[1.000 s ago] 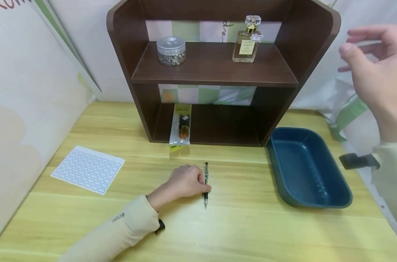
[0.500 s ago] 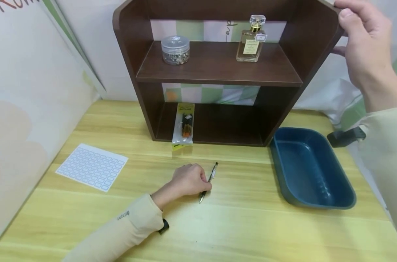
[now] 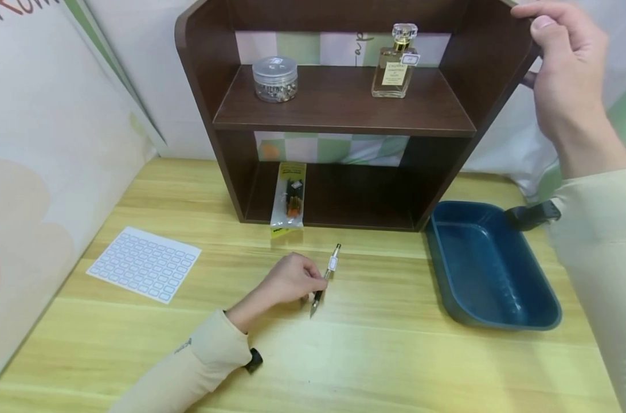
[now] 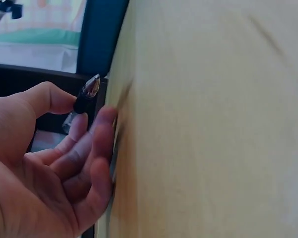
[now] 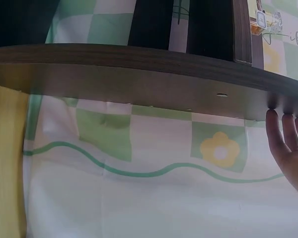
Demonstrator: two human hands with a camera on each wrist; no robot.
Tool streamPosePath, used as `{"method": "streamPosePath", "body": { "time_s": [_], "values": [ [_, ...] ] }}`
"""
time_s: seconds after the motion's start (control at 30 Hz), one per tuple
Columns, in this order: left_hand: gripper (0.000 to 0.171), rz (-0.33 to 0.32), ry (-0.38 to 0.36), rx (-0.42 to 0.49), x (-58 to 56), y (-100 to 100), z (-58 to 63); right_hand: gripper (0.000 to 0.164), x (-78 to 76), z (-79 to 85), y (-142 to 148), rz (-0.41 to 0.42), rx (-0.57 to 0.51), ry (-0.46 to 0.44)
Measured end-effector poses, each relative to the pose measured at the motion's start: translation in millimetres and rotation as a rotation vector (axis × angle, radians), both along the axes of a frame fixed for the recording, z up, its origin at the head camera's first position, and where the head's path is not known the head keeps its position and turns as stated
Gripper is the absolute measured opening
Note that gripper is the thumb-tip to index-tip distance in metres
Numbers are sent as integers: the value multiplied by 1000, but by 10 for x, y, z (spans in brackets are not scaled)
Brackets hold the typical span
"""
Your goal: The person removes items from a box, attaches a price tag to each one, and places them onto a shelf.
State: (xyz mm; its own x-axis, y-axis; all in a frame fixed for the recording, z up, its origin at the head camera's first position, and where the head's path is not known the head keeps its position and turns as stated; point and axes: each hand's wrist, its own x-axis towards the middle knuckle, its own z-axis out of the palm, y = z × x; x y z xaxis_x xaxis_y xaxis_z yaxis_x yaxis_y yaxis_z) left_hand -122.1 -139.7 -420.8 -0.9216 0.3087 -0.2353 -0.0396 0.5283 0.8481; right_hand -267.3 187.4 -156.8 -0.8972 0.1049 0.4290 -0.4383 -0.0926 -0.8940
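My left hand (image 3: 290, 279) pinches a slim pen (image 3: 317, 299) between thumb and index finger, low over the wooden table. The pen slants, its pointed metal tip toward me and a small white tag near its far end. In the left wrist view the pen (image 4: 83, 102) shows its dark grip section and silver tip; the other fingers are bent close by the tabletop. At the upper right, my right hand (image 3: 571, 86) grips the side panel of the dark brown shelf (image 3: 344, 129), thumb at the front edge. In the right wrist view the fingertips (image 5: 272, 116) meet the panel's outer face.
On the upper board stand a clear lidded jar (image 3: 275, 80) and a perfume bottle (image 3: 394, 71). Below lies a plastic packet (image 3: 288, 198), overhanging the front. A blue basin (image 3: 490, 269) sits right of the shelf, and a label sheet (image 3: 144, 264) lies left.
My right hand has come in from the right and taken hold of the shelf's side. In my left hand the pen has turned from straight to slanted, its tag now facing up.
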Motion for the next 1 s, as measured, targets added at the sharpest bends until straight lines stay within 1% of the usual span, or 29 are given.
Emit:
{"method": "streamPosePath", "body": {
  "time_s": [0.07,0.17,0.27,0.37,0.47,0.6,0.73,0.87,1.0],
  "values": [
    [11,12,-64,135,-10,-21,-20,23,-4,-8,-4,6,-23,10],
    [9,34,-170,332,-18,-49,-71,23,-2,-20,-4,-1,-23,21],
    [16,63,-243,475,-13,-75,-113,23,0,-25,-2,-4,-15,29],
    [24,83,-281,574,1,-98,-125,23,-6,-29,-2,2,-26,28],
    [28,97,-306,640,19,-114,-105,22,-13,-37,0,12,-41,25],
    [28,115,-316,696,32,-114,-78,22,-12,-45,4,14,-36,29],
    [32,107,-322,739,25,-56,-60,22,-8,-55,17,12,-57,16],
    [33,98,-330,752,-13,25,-58,23,-11,-80,22,11,-83,14],
    [31,114,-319,764,-95,90,-67,22,-25,-101,-10,26,-122,41]
  ]
}}
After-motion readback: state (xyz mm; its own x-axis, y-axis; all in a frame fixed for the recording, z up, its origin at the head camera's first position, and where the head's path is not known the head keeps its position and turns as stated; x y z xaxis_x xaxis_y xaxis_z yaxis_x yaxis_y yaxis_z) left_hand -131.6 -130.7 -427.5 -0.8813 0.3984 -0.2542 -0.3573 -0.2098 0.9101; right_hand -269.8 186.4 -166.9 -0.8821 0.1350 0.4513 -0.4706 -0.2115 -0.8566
